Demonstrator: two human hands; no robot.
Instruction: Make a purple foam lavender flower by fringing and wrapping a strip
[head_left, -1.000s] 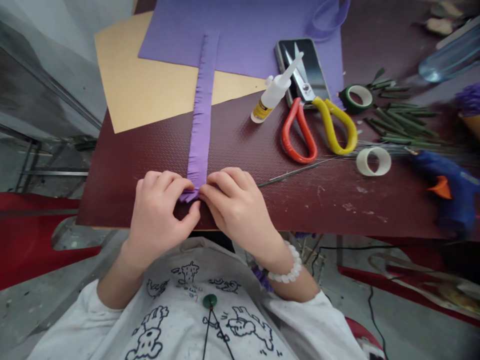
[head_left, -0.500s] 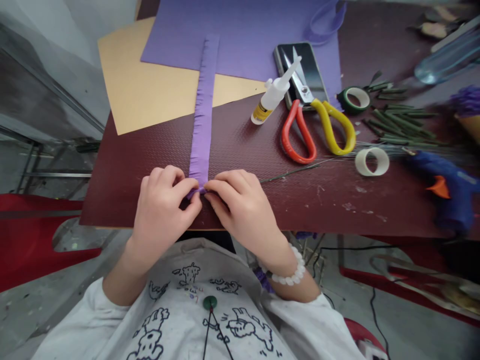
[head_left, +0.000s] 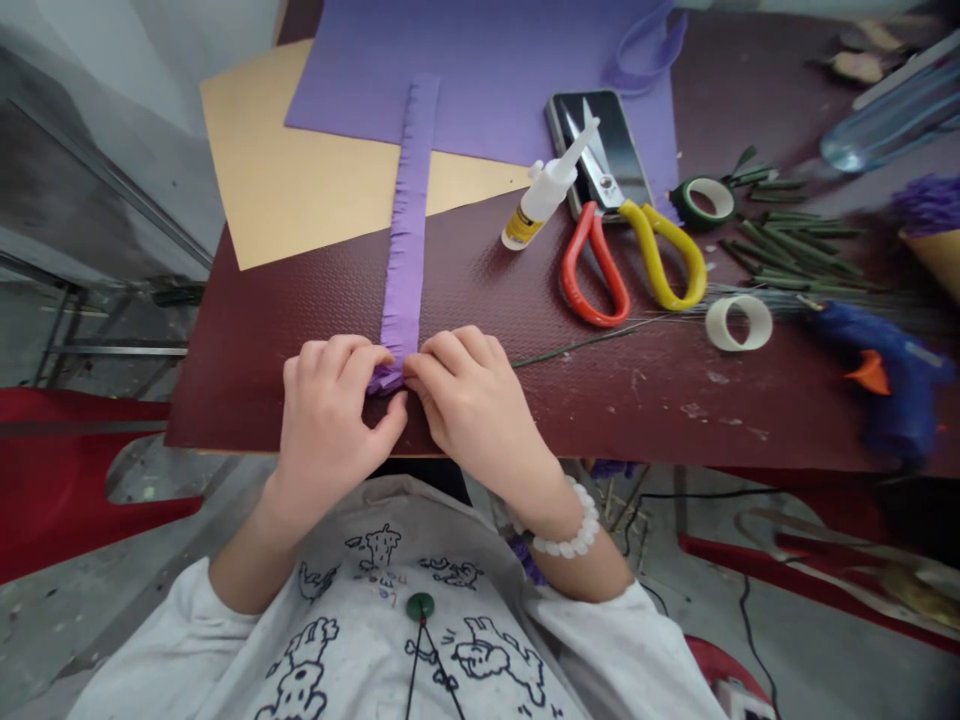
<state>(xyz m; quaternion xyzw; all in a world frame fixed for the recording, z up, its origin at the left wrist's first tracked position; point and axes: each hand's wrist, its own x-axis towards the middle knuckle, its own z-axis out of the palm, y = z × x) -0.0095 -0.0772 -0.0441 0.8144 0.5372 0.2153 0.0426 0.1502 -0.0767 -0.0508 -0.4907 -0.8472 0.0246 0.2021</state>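
Note:
A long purple paper strip (head_left: 406,240) with a fringed left edge lies across the table, its near end rolled into a small bundle (head_left: 387,380). My right hand (head_left: 476,405) pinches the right side of this rolled end between thumb and fingers. Curled around the left side, my left hand (head_left: 334,410) has its index fingertip at the roll, while the thumb stands apart from it, leaving a gap. A thin green wire stem (head_left: 570,347) comes out from behind my right hand and runs to the right. Whether it reaches into the roll is hidden by my fingers.
Beyond my hands lie a glue bottle (head_left: 536,205), scissors (head_left: 606,190) on a phone (head_left: 626,135), tan paper (head_left: 289,170) and a purple sheet (head_left: 487,70). Rightward are green tape (head_left: 709,203), a white tape roll (head_left: 739,323), green stems (head_left: 795,245) and a blue glue gun (head_left: 892,370).
My left thumb has moved away from the index finger and down off the roll, exposing more of the rolled end. My right hand stays pinched at its right side.

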